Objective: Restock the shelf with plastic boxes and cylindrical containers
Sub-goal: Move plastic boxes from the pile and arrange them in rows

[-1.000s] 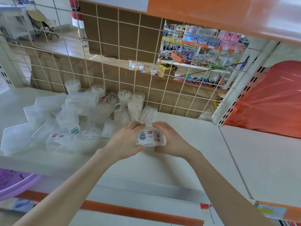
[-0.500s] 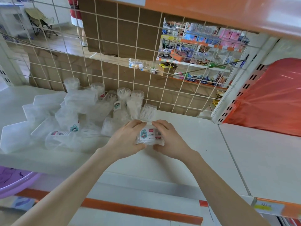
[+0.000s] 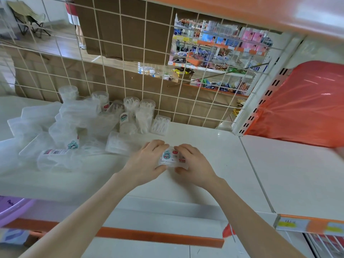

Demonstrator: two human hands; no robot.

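Orange trim (image 3: 149, 237) runs along the edge of the lower ledge nearest the camera, with a purple basin (image 3: 11, 209) poking in at the bottom left. Two bare forearms reach up from there onto the white shelf (image 3: 214, 146). The left hand (image 3: 147, 161) and right hand (image 3: 195, 164) meet at the middle of the shelf, each curled round one end of a small clear plastic box (image 3: 172, 157), fingers over its top and thumbs at its near side. The box sits low against the shelf surface, its printed label facing up between the hands. Just left of them lies a loose heap of clear plastic boxes (image 3: 55, 127), some tilted, some flat. Behind the heap, cylindrical containers (image 3: 147, 107) stand upright near a wire grid (image 3: 130, 53), and a flat box of white sticks (image 3: 160, 124) rests beside them. To the right an orange plastic bag (image 3: 307, 105) fills the next bay. Beyond the grid are brown cardboard (image 3: 130, 34) and distant store shelves (image 3: 223, 53)
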